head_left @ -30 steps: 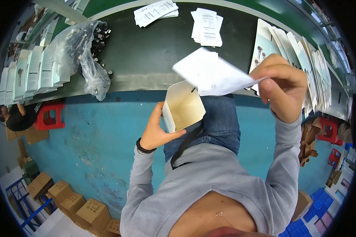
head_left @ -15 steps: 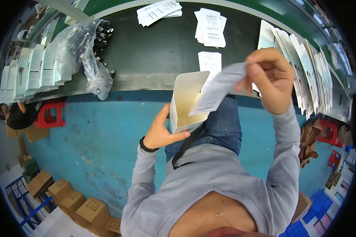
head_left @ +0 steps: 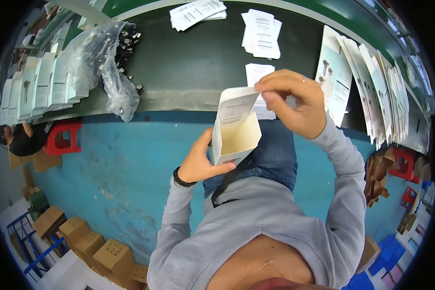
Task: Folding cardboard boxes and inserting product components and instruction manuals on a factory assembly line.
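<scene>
My left hand [head_left: 201, 162] is wrapped round a white open-topped carton [head_left: 236, 138] in front of my lap, its mouth tilted up and its flap raised. Between finger and thumb, my right hand [head_left: 294, 100] pinches the upper corner of a printed paper leaflet [head_left: 236, 110]. The leaflet lies against the inside of the flap, its lower end at the carton's mouth. Behind the right hand, a small pile of leaflets [head_left: 257, 72] sits at the table's front edge, partly covered by the fingers.
Two more leaflet stacks [head_left: 263, 36] lie farther back on the dark table [head_left: 188, 58]. Flat printed cartons [head_left: 334, 72] lean in a row at right. Standing boxes [head_left: 42, 84] and a clear plastic bag [head_left: 89, 53] beside black cables [head_left: 125, 46] occupy the left. A red stool [head_left: 65, 140] stands below.
My right hand has moved left and slightly down, bringing the leaflet from in front of the carton to against its raised flap. My left hand keeps its hold on the carton.
</scene>
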Demonstrator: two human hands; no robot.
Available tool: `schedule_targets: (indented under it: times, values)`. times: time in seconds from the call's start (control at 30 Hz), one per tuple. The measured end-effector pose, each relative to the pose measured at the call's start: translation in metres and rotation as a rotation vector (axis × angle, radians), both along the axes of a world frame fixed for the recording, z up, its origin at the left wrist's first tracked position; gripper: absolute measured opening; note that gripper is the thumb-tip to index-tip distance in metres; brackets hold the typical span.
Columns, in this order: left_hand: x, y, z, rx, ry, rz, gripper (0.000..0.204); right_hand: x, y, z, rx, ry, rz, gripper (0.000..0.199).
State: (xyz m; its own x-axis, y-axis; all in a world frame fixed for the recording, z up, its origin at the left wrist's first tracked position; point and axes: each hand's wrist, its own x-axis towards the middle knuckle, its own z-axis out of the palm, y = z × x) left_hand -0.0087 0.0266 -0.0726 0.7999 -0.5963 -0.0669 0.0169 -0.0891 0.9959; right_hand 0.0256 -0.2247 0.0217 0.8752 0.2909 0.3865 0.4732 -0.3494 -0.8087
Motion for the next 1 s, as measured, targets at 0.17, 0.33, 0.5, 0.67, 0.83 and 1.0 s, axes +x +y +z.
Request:
schedule_targets:
  times: [0.17, 0.33, 0.5, 0.67, 0.83, 1.0]
  values:
    - [-0.003, 0.023, -0.014, -0.008, 0.236, 0.043, 0.081, 0.028, 0.032, 0.007, 0.053, -0.001, -0.066, 0.044]
    - [-0.016, 0.049, -0.022, 0.008, 0.237, 0.218, 0.087, 0.136, 0.118, -0.041, -0.291, -0.112, 0.0, 0.029]
    - [-0.026, 0.066, -0.031, -0.06, 0.242, 0.414, 0.081, 0.174, 0.189, -0.08, -0.594, -0.113, 0.248, 0.027]
    - [-0.032, 0.078, -0.032, -0.044, 0.219, 0.516, 0.08, 0.183, 0.197, -0.089, -0.612, -0.133, 0.323, 0.022]
    - [-0.025, 0.077, -0.032, -0.015, 0.142, 0.545, 0.084, 0.171, 0.212, -0.084, -0.539, -0.243, 0.34, 0.021]
    - [-0.029, 0.082, -0.038, 0.016, 0.104, 0.54, 0.086, 0.182, 0.207, -0.085, -0.545, -0.169, 0.351, 0.019]
